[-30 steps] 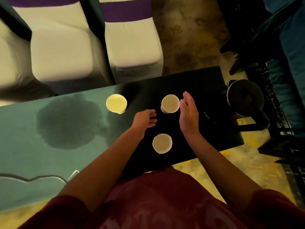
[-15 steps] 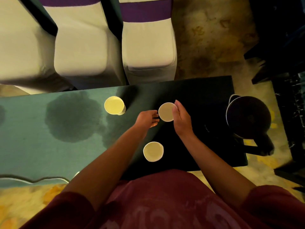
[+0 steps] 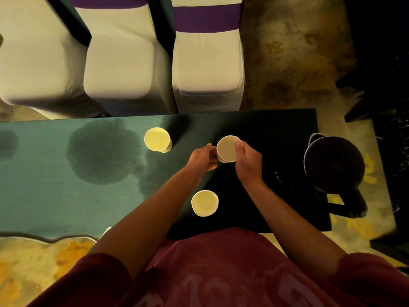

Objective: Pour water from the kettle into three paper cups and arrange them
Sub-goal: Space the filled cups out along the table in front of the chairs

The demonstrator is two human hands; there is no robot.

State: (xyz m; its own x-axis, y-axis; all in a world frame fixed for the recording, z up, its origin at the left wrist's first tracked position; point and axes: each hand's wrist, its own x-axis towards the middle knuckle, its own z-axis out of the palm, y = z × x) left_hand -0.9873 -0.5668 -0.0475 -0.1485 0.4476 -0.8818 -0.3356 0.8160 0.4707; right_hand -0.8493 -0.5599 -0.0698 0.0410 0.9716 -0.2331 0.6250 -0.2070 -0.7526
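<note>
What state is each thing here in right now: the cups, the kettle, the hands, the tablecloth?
Middle cup: upright, gripped from both sides.
Far-left cup: upright, untouched.
Near cup: upright, untouched.
Kettle: upright at the table's right end, untouched.
Left hand: curled on the middle cup.
Right hand: curled on the middle cup.
Tablecloth: dark wet-looking patches.

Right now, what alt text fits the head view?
Both hands, left hand and right hand, hold one paper cup above a green table. Two more cups stand nearby; a dark kettle sits at the right.
</note>
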